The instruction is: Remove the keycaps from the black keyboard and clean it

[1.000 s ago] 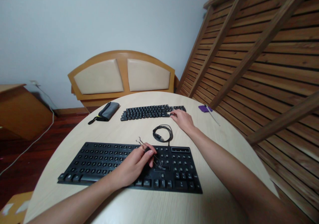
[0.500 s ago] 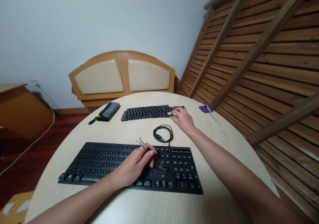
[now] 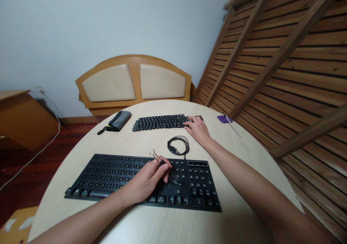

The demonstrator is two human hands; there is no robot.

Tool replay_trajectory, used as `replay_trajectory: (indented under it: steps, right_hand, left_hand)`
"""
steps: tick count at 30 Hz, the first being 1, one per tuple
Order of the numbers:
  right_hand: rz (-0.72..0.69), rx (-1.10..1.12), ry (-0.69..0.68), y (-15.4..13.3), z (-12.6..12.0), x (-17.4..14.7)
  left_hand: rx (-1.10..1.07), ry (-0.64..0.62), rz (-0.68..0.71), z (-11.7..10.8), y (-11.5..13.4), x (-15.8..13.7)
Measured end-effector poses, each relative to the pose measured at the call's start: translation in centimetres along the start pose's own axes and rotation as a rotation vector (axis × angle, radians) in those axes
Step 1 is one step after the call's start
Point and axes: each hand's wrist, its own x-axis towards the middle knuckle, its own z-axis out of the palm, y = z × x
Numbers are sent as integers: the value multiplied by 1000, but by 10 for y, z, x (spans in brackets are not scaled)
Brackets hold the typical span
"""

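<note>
While the left hand [image 3: 152, 175] closes its fingers around the dark handle of a wire puller [image 3: 162, 162], I see it resting over a black keyboard [image 3: 108, 171] with many bare key stems. Across the pale table [image 3: 143, 139], I have the right hand [image 3: 198, 129] at the right part of the loose keycaps [image 3: 159, 122], fingers bent; I cannot tell whether they pinch one. A coiled cable [image 3: 175, 150] lies between keyboard and keycaps.
</note>
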Motion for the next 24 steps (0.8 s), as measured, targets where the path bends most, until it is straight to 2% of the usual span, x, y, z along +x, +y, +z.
replay_trajectory:
  steps: [24]
  right_hand:
    - [-23,-24,-46,-7,-3,4]
  left_hand:
    - [-6,-9,4,0,-1,-1]
